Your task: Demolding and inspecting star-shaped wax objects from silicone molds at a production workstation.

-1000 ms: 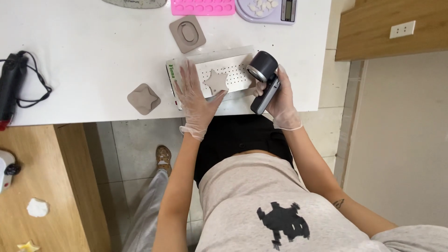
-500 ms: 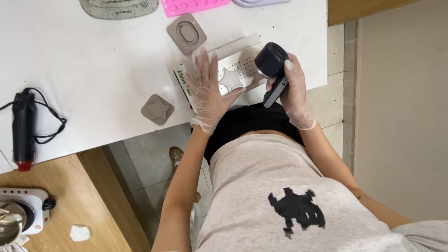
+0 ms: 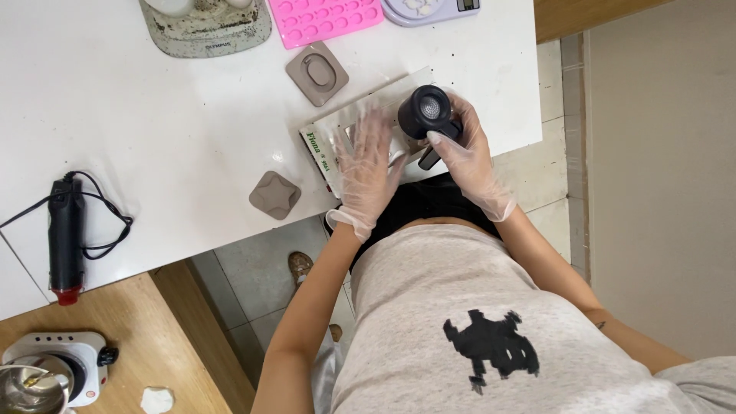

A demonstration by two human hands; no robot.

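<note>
Left hand [image 3: 372,165] slid over white tray [image 3: 337,134], now blurred, covering star shape. Right hand [image 3: 468,157] tipped black heat gun [image 3: 426,115], nozzle now facing up.

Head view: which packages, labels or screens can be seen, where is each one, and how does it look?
Flat package: on the white table under the left hand, silvery sheet with a white edge strip bearing green print.
Scale screen: top edge, on a pale lilac kitchen scale, small grey rectangle; readout too small to tell.
Tray label: top left, faint print on the grey tray's rim.
</note>
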